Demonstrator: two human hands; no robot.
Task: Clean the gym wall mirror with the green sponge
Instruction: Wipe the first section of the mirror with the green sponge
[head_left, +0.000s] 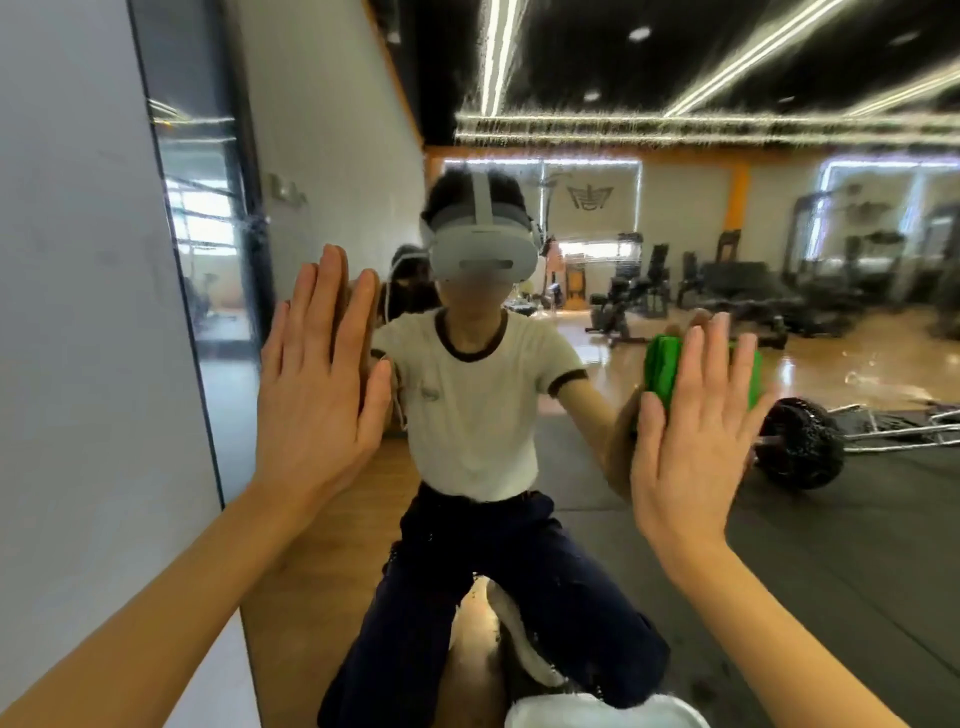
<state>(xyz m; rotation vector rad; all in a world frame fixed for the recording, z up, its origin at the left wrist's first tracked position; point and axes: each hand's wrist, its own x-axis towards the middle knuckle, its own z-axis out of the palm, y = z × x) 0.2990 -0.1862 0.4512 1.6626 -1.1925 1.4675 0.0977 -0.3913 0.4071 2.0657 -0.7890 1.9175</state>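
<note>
Right hand (691, 431), fingers straight, presses the green sponge (662, 371) against the wall mirror (571, 234); left hand (317, 374) rests flat, fingers straight, mid-left.

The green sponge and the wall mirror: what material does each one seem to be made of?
The green sponge looks like soft foam, matte and creased where the right hand presses it flat; the exact material is uncertain. The wall mirror appears to be glass with a glossy reflective finish: it shows the gym room, and droplets streak its upper part.
</note>
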